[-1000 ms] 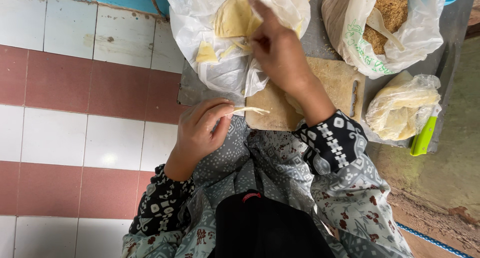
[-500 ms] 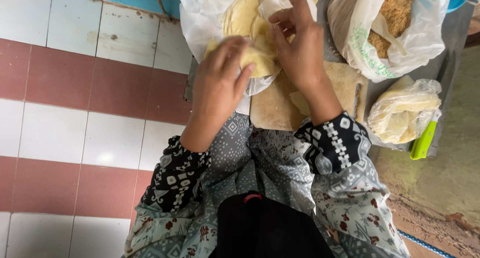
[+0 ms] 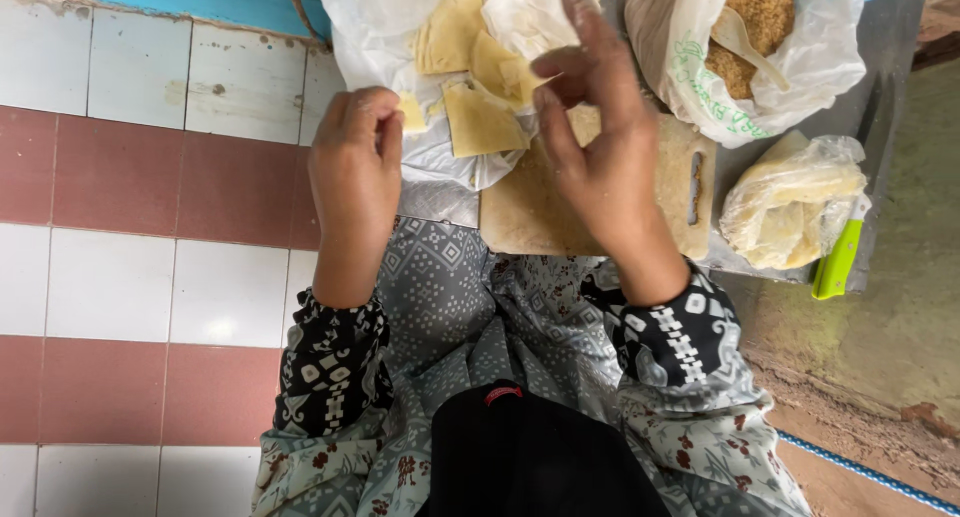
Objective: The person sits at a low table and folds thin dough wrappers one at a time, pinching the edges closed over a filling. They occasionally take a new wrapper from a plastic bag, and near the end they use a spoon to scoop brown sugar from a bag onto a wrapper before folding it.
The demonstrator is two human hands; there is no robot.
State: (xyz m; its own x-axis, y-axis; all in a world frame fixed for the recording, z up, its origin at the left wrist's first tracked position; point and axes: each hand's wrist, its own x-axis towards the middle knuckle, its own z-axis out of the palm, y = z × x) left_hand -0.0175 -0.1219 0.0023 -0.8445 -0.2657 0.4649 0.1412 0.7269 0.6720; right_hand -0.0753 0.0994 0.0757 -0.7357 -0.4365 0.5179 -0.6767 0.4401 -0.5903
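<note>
On the far left only the red and white tiled floor (image 3: 120, 247) is seen. Next, the left hand (image 3: 355, 172) is held over the near edge of a white plastic bag (image 3: 390, 47), its fingertips drawn together on a small yellow scrap of dough sheet (image 3: 410, 112); the pinch is closed on it. Inside the opened bag a loose heap of pale yellow wrapper pieces (image 3: 470, 67) is spread (cut into rough triangles and squares, some overlapping), so a good stock is judged to be left to work through. To the right, the right hand (image 3: 600, 147) is raised above a wooden cutting board (image 3: 540, 207), thumb and forefinger closed on the corner of another wrapper piece (image 3: 515, 77) near the bag's crumpled middle, the other fingers fanned upward. The board's surface is bare of any finished piece, so the work is judged to be at an early step: a sheet is being separated, nothing is yet laid out or filled.

Further right, a second plastic bag (image 3: 830, 67) holding brown crumbly filling (image 3: 765, 17) with a pale spoon (image 3: 745, 42) in it is set just behind the board. A smaller clear bag (image 3: 790, 202) of pale contents lies beside the board, and a green-handled tool (image 3: 835, 262) rests against it. Nothing is found between hands and board; only the bag's folds crowd the sheets.
</note>
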